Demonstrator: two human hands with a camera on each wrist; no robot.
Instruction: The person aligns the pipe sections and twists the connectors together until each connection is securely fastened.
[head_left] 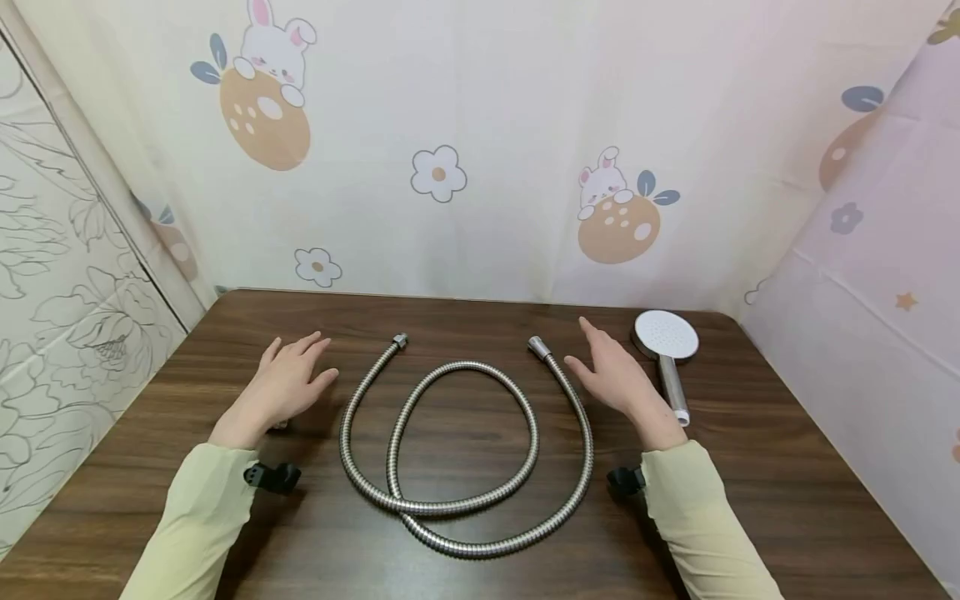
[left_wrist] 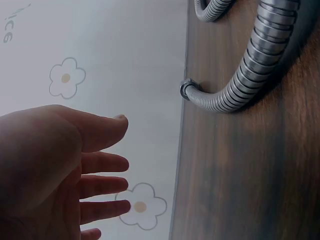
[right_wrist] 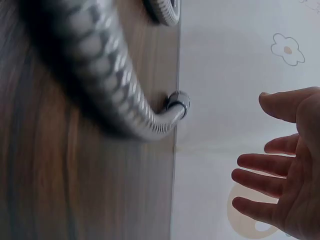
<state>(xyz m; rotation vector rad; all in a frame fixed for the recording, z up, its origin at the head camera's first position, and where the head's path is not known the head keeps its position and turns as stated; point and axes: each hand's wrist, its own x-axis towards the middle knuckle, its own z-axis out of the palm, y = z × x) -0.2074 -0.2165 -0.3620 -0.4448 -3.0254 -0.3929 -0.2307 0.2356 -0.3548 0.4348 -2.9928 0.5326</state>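
Note:
A coiled metal shower hose [head_left: 588,450] lies in loops on the table between the two hands. Its hex nut end [head_left: 401,340] is on the left, its cone-shaped end [head_left: 537,346] on the right. My left hand [head_left: 288,379] hovers left of the hose, fingers extended and thumb apart, holding nothing. Over the table's right part, my right hand [head_left: 618,371] is spread and bare, between the cone end and a shower head [head_left: 666,335] with a white face and silver handle. Both wrist views show relaxed, parted fingers. Something small, mostly hidden, peeks out below the left hand [left_wrist: 45,165].
The dark wooden table [head_left: 322,550] has its back edge against a patterned curtain [head_left: 480,100]. Another printed cloth [head_left: 870,292] hangs along the right side, and a flower-line panel [head_left: 82,275] stands at the left. Black wrist cameras sit under both sleeves.

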